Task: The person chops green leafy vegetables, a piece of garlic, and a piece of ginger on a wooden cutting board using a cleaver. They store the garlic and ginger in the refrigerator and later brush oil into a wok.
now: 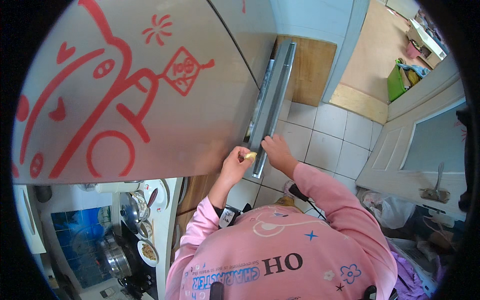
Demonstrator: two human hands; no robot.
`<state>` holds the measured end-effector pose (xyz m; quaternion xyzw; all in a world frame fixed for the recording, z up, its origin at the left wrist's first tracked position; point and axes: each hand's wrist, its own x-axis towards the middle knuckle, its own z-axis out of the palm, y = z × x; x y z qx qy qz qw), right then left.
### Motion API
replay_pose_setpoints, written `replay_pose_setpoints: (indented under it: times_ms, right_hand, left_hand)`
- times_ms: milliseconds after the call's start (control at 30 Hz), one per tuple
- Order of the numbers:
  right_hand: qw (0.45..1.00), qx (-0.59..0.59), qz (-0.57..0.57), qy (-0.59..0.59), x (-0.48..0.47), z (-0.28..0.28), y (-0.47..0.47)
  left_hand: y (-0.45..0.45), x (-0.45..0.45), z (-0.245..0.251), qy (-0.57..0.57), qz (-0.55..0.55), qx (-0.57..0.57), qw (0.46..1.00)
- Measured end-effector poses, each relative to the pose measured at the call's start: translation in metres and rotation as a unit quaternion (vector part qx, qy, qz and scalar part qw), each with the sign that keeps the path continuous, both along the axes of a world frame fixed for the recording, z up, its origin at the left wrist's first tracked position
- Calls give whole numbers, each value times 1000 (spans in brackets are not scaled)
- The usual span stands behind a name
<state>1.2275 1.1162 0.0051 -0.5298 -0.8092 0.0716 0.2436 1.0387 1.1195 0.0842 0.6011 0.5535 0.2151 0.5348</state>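
Between the fingertips of my left hand is a small yellowish piece of food, its kind too small to tell. My right hand has its fingers curled on the edge of a grey refrigerator door, which stands ajar. Through the narrow gap a little of the refrigerator's inside shows, but its contents are mostly hidden. The refrigerator's large grey side panel, with red drawings on it, fills the upper left.
At lower left, a white counter bears a plate of food, lidded cookware and a steel pot on the stove. White floor tiles lie beyond the door. A white panelled door stands at right, near plastic bags.
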Motion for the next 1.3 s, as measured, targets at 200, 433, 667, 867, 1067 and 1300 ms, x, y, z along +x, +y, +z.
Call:
replay_pose_setpoints:
  times_ms: [200,433,667,867,1067,1300]
  right_hand:
    - [995,-66,-66,21,50,-1,-55]
    - [982,-125,-140,-15,74,-7,-89]
    - [981,-124,-149,13,83,-1,-96]
    - [982,-122,-142,-5,81,-2,-93]
    - [979,-138,-145,-19,79,-2,-88]
    - [987,-65,-116,85,74,-30,-79]
  left_hand:
    - [43,45,-55,161,-15,171,972]
    - [81,105,-77,242,45,246,937]
    - [71,119,-82,155,-95,195,964]
    - [86,134,-93,228,-219,289,904]
    - [81,131,-92,169,-157,331,915]
    - [42,103,-33,130,-117,270,947]
